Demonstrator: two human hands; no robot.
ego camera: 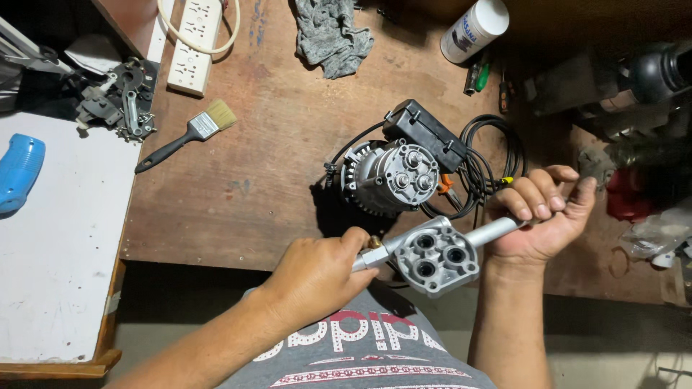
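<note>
I hold a grey cast-metal pump head (pixel 437 258) with three round ports between both hands, just off the front edge of the wooden bench (pixel 238 194). My left hand (pixel 317 274) grips its left end by a small brass fitting (pixel 375 242). My right hand (pixel 542 215) is closed round the silver tube (pixel 497 230) that sticks out on the right. Behind it on the bench stands a motor pump body (pixel 389 176) with three pistons facing me, a black box (pixel 424 133) on top and a coiled black cable (pixel 490 155).
A paint brush (pixel 189 134), a white power strip (pixel 194 45), a grey rag (pixel 333 34) and a white spray can (pixel 473 29) lie on the bench. On the left is a white board (pixel 58 238) with a blue handle (pixel 19 171) and dark metal parts (pixel 119 101).
</note>
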